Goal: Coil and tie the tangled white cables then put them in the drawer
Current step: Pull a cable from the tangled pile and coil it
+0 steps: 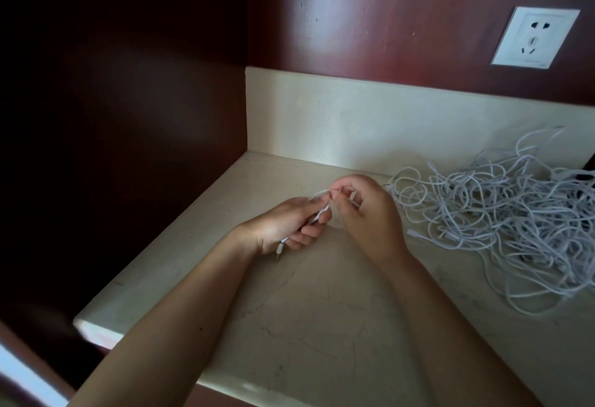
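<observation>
A big tangle of white cables (502, 213) lies on the right side of the cream stone counter (322, 310). My left hand (283, 226) grips a small folded bundle of white cable (322, 212), with a plug end (279, 249) sticking out below the fist. My right hand (367, 210) pinches the cable's top loop just beside the left fingers. Both hands hover over the middle of the counter, left of the tangle. No drawer shows clearly.
A white wall socket (534, 38) sits on the dark red wall at upper right. A cream backsplash (354, 117) runs behind the counter. Dark wood panelling (112, 117) closes the left side. The counter's front edge (96, 329) is near.
</observation>
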Tool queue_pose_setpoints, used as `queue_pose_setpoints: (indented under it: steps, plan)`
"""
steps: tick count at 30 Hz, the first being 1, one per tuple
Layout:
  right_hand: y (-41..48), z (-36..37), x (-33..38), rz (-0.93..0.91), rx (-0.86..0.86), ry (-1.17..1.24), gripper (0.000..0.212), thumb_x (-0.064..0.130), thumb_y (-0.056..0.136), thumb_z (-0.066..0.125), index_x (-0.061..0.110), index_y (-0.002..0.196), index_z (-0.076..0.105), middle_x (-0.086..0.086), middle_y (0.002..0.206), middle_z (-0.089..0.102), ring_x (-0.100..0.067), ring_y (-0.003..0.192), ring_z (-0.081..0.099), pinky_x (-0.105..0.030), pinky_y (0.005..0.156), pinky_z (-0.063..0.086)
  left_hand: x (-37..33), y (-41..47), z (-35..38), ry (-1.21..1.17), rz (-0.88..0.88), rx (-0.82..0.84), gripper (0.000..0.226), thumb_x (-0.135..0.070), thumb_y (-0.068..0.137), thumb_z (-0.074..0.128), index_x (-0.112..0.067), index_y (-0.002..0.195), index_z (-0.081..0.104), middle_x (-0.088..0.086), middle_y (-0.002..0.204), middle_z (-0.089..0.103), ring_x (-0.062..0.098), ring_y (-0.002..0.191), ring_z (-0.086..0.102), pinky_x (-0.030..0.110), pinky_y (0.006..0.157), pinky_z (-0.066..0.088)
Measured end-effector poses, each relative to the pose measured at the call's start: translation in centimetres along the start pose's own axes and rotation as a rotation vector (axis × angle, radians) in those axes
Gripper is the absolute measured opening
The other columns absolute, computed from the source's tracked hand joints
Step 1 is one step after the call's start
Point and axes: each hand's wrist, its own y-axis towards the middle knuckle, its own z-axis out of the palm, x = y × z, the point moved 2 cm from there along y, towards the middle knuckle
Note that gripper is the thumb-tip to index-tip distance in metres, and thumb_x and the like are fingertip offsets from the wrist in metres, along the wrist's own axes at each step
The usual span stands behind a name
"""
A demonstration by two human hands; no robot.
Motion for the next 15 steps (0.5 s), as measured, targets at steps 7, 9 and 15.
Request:
queue_pose_setpoints:
  steps: [7, 9, 15]
  plan:
    - [0.0, 0.0, 0.0, 0.031, -0.034, -0.020, 0.011, 0.013, 0.087, 0.065, 0.023, 0.086, 0.071, 0.013, 0.081, 0.067, -0.005, 0.066, 0.055, -0.020, 0.062, 0.041, 0.0, 0.4, -0.8, 0.096, 0.282, -0.394, 0.036, -0.035, 0.107, 0.029, -0.029, 0.094, 0.062, 0.001, 0.067, 0.053, 0.009, 0.046, 0.037, 0.022, 0.045, 0.029]
    - [-0.1, 0.2, 0.0, 0.051, -0.035, -0.029, 0.011, 0.014, 0.086, 0.066, 0.024, 0.085, 0.071, 0.014, 0.080, 0.068, -0.006, 0.067, 0.058, -0.027, 0.063, 0.047, 0.0, 0.6, -0.9, 0.011, 0.303, -0.412, 0.037, -0.034, 0.107, 0.028, -0.024, 0.106, 0.064, 0.003, 0.078, 0.057, 0.008, 0.049, 0.043, 0.023, 0.045, 0.033]
    - [-0.6, 1.0, -0.4, 0.092, 0.075, -0.067, 0.005, 0.029, 0.082, 0.067, 0.025, 0.082, 0.071, 0.015, 0.077, 0.070, -0.004, 0.075, 0.066, -0.037, 0.072, 0.055, -0.8, 0.7, -1.1, -0.510, 0.330, -0.467, 0.043, -0.032, 0.107, 0.024, -0.012, 0.105, 0.062, 0.008, 0.096, 0.072, 0.019, 0.091, 0.067, 0.029, 0.085, 0.054]
